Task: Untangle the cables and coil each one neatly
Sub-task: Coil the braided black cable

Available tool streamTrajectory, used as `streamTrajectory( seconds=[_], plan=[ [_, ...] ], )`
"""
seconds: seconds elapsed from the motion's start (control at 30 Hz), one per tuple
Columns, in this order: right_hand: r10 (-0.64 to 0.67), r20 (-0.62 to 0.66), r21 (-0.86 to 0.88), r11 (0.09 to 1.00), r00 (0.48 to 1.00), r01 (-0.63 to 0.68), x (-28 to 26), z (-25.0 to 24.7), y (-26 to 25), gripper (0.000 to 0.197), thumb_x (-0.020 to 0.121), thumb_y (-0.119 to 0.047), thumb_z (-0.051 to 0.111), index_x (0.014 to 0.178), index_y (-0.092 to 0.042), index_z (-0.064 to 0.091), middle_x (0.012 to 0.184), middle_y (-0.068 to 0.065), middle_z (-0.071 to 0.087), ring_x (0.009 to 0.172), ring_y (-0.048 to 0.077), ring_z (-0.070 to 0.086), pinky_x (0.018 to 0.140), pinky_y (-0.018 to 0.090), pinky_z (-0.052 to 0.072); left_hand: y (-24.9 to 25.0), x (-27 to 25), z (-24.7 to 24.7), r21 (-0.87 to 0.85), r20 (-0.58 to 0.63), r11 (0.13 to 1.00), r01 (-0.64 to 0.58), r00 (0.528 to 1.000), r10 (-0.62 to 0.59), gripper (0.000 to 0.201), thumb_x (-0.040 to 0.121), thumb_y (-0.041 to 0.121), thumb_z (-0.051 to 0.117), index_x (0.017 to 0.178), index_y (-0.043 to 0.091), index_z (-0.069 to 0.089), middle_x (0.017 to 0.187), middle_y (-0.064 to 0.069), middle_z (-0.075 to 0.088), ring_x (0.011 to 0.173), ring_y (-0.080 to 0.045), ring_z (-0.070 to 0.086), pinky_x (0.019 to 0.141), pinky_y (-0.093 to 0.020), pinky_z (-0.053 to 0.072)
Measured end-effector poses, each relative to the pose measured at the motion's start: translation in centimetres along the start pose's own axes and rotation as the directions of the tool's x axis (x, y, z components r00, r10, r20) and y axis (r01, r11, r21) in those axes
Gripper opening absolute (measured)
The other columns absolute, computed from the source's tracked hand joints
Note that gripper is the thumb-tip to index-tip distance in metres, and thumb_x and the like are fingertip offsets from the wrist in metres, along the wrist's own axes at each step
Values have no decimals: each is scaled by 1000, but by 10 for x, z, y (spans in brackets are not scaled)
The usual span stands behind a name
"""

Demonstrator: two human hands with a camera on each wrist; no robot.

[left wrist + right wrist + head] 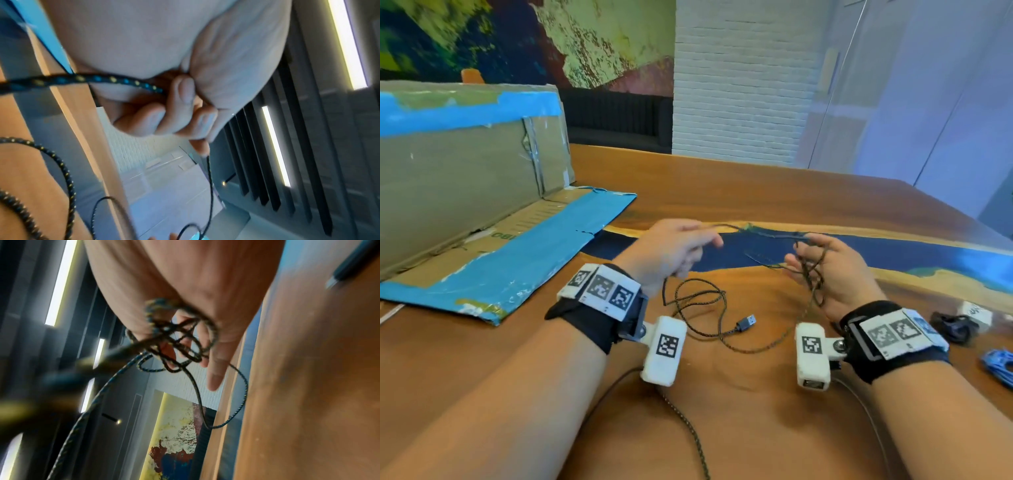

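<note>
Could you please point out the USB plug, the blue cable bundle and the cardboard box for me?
USB plug (747,322): head view, on its metal end.
Blue cable bundle (998,366): head view, on its looped strands at the right edge.
Cardboard box (458,178): head view, on its brown side wall.

Dark braided cable (702,301) tangled, strung between hands, USB plug (747,322) on table
</note>
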State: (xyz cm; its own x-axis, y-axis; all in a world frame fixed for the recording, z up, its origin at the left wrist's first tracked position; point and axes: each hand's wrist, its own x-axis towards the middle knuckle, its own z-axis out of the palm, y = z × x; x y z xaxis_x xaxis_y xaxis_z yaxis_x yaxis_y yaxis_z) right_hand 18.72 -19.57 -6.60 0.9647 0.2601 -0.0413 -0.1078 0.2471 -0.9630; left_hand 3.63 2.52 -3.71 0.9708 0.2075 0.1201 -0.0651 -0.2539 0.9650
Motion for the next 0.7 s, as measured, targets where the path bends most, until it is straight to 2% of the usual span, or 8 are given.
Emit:
streamTrajectory(
  seconds=[0.07,0.1,0.27,0.37,0.43,0.5,0.6,0.7],
  plan=[
    [6,21,-131,991,1000,-3,-6,-1,9,33,98,3,60,125,-16,59,119,12,63,93,26,70,85,53,62,-8,6,-8,-194,-143,981,-32,990,4,32,110,26,41,105,9,68,58,2,37,45,-13,26,46,-29,22],
    [1,21,-175,985,1000,3,-7,-1,11,34,99,2,60,127,-18,59,121,11,62,93,23,71,82,51,62,-13,8,-10,-264,-200,964,-42,980,-12,33,111,26,38,106,10,67,58,3,38,43,-12,25,44,-29,21],
    [-89,2,-338,938,996,84,-12,1,11,10,97,-18,70,106,-21,69,98,9,68,76,18,62,61,36,55,-28,9,-22,-359,-392,930,-83,917,-70,34,111,30,35,111,18,67,59,5,40,41,-9,23,39,-25,20],
    [-138,-9,-377,918,990,124,-19,1,7,20,102,-8,58,112,-20,70,97,5,72,79,18,65,71,39,57,-25,6,-29,-364,-461,920,-148,887,-40,33,111,31,37,113,20,68,58,5,42,42,-10,22,39,-25,19],
    [-174,-3,-418,895,985,157,-28,3,4,37,100,4,48,116,-22,68,104,1,75,90,33,70,90,53,59,-23,5,-29,-360,-482,916,-175,876,-22,32,111,30,38,114,20,68,59,5,43,43,-10,21,40,-25,19],
    [-223,73,-482,846,972,230,-40,8,0,45,95,11,44,116,-21,67,109,-4,75,104,37,64,96,54,54,-21,3,-26,-348,-467,919,-187,884,3,33,111,29,38,115,19,69,59,4,44,42,-11,21,41,-25,18],
    [-256,296,-545,746,920,383,-56,18,-5,41,94,7,50,105,-23,74,103,-10,75,99,8,68,92,32,56,-19,0,-17,-317,-432,931,-179,902,26,33,111,29,39,116,19,70,61,4,45,43,-11,21,45,-31,15],
    [-14,531,-613,684,847,395,-64,27,-2,18,96,-12,66,100,-25,78,96,-7,77,90,6,70,78,20,53,-18,-1,-13,-303,-395,937,-173,918,42,32,110,29,40,117,21,71,62,3,46,43,-10,22,46,-33,14]
  ],
)
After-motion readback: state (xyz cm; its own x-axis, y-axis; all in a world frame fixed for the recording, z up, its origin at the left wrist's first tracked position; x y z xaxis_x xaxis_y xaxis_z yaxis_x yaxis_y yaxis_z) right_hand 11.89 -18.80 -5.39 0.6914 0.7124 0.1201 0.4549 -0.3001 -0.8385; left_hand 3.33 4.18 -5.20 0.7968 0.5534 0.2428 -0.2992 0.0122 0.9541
